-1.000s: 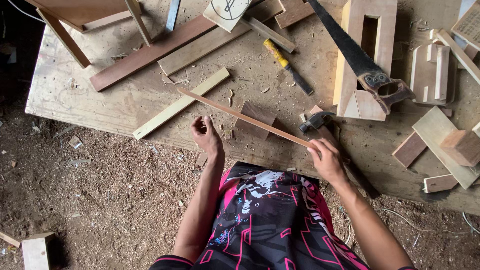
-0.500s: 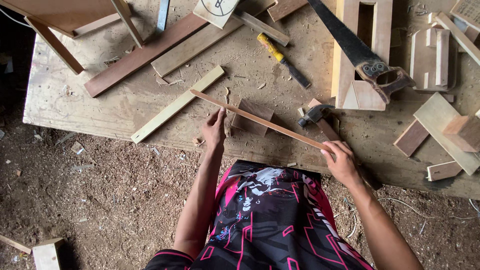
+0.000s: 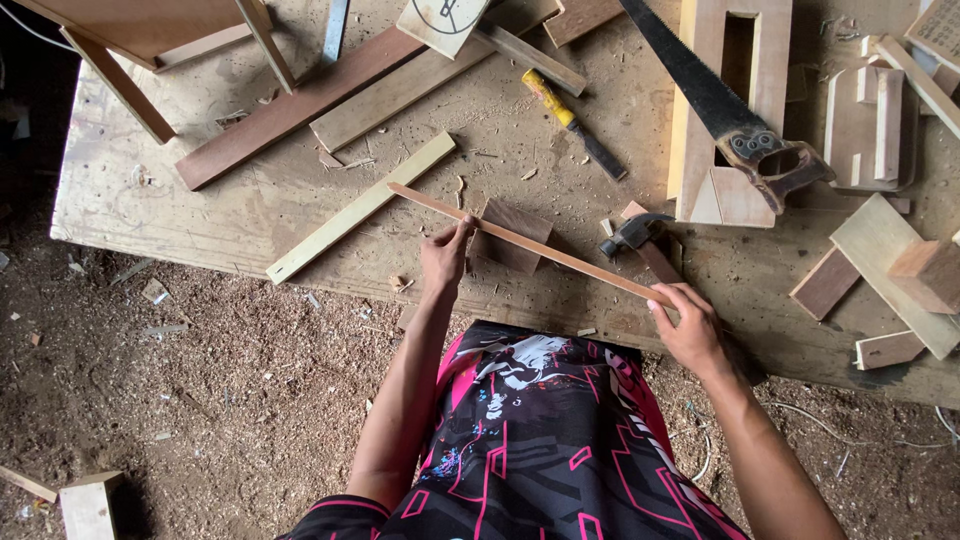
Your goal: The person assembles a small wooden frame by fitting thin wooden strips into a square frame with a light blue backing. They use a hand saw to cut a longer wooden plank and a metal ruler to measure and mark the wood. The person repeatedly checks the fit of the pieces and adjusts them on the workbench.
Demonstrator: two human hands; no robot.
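Observation:
I hold a long thin wooden strip (image 3: 560,256) slanted across a plywood work board (image 3: 200,225) that lies on the ground. My left hand (image 3: 445,255) pinches the strip near its far left end. My right hand (image 3: 688,325) grips its near right end at the board's front edge. A small dark wood block (image 3: 515,235) lies under the strip between my hands. A claw hammer (image 3: 640,240) lies just past the strip, near my right hand.
A handsaw (image 3: 715,100) rests on a slotted wooden frame (image 3: 735,120). A yellow-handled chisel (image 3: 570,120), a pale batten (image 3: 360,208), a reddish plank (image 3: 300,105) and several offcuts lie on the board. Sawdust-covered ground (image 3: 180,400) surrounds it.
The view has shifted. My left hand slid up along the strip toward its far end, and my right hand stays at the near end.

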